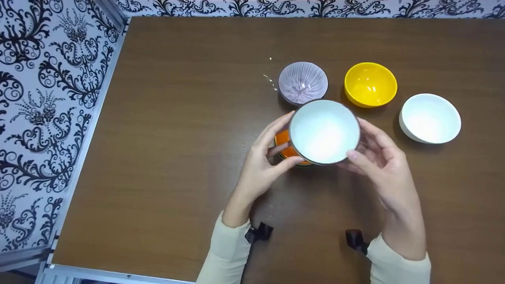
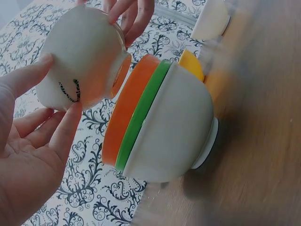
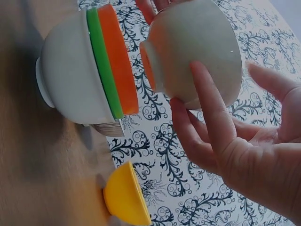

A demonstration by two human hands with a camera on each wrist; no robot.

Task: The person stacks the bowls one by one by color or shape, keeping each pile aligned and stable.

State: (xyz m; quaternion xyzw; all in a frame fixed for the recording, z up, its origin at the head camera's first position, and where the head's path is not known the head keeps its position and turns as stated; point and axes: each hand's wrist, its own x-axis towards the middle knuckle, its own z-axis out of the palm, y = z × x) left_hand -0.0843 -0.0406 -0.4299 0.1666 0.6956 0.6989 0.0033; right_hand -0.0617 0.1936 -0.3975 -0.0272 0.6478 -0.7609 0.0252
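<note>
A black-and-white scroll-patterned covering (image 1: 75, 118) borders the far and left sides of a brown wood-look bench (image 1: 165, 138).

Above the bench, the left hand (image 1: 262, 161) and the right hand (image 1: 388, 169) grip a dark-rimmed white bowl (image 1: 325, 132) between them, thumbs toward the person and the other fingers spread round its outer wall. The bowl is upright, its pale inside facing the head camera. A small dark green mark (image 2: 70, 92) shows on its outside, and an orange tint colours its foot.

The held bowl hangs just above a nested bowl stack (image 2: 174, 122), a little to its right in the head view; both wrist views show a narrow gap between them. The stack has a white bowl outermost, resting on its foot, then a green rim (image 2: 143, 115), with an orange bowl (image 1: 282, 137) innermost and standing highest.

Just behind the stack sits a ribbed pale-purple bowl (image 1: 303, 83), with a few pale specks (image 1: 270, 81) scattered on the bench beyond the stack's left side. Behind and to the right of the stack is a glossy yellow bowl (image 1: 371, 85). Well to the stack's right stands a plain white bowl (image 1: 430, 118). Nearer the person than the stack, black clips (image 1: 259, 232) sit at the cuffs of cream sleeves (image 1: 229, 252).
</note>
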